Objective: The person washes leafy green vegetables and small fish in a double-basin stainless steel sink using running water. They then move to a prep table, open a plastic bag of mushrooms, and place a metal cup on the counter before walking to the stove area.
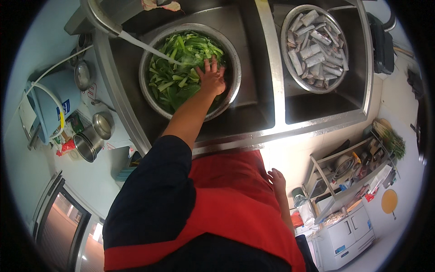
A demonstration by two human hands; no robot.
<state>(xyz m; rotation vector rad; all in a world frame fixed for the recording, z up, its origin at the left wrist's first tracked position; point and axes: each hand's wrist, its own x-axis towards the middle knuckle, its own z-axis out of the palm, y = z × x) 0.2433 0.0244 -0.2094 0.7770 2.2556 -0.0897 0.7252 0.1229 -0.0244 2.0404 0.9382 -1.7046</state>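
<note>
Before me, a round metal bowl (237, 73) of cut leafy greens (170, 76) in water stands in the left sink basin (255, 98). My left hand (212, 80) lies palm down on the greens at the bowl's right side, fingers spread, holding nothing that I can see. From a metal faucet (102, 20) a stream of water (149, 48) falls into the bowl near my fingertips. At my side, below the sink's front edge, my right hand (277, 176) hangs with its fingers loosely apart and nothing visible in it.
In the right basin a metal bowl (284, 54) holds silvery cut fish pieces (314, 54). A steel divider (275, 68) separates the basins. Ladles (82, 74), metal pots (86, 146) and a light blue bucket (56, 102) are at left. A loaded rack (321, 173) stands at right.
</note>
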